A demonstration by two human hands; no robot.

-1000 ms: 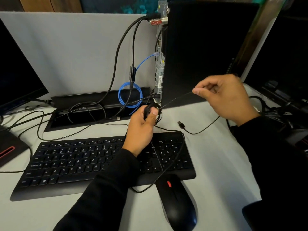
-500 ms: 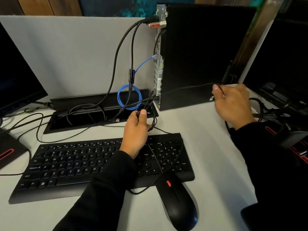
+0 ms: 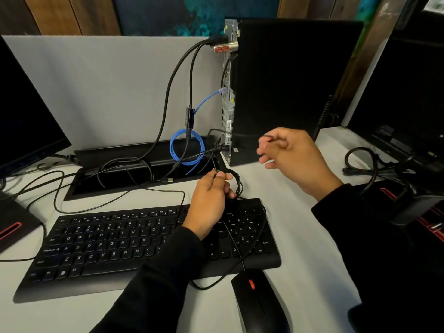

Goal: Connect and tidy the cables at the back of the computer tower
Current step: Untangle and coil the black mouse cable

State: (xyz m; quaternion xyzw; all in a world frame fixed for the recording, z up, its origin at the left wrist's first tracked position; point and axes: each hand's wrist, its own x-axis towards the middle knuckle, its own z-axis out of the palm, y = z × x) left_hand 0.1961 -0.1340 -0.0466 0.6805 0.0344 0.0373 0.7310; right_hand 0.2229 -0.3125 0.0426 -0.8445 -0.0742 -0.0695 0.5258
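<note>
The tower point(image 3: 295, 87) stands upright at the back of the desk point(image 3: 300, 236), rear panel facing left with several cables already plugged in. The keyboard point(image 3: 120, 246) lies in front of it, and the mouse point(image 3: 259, 301) just beside its right end. Your right hand point(image 3: 293, 157) is raised in front of the tower's lower side, fingers curled and pinching a thin black cable point(image 3: 249, 251). Your left hand point(image 3: 211, 200) grips a small coil point(image 3: 234, 181) of that cable above the keyboard's top edge.

Risk: the slack crosses the number pad, so pulling it taut could drag the mouse or snag on the keys. The coil could spring open if your left grip loosens.

The ports are seen edge-on and cannot be identified. A loose plug point(image 3: 170, 180) lies near the cable tray point(image 3: 144, 169); its cable cannot be traced. The right-hand pinch is blurred.
</note>
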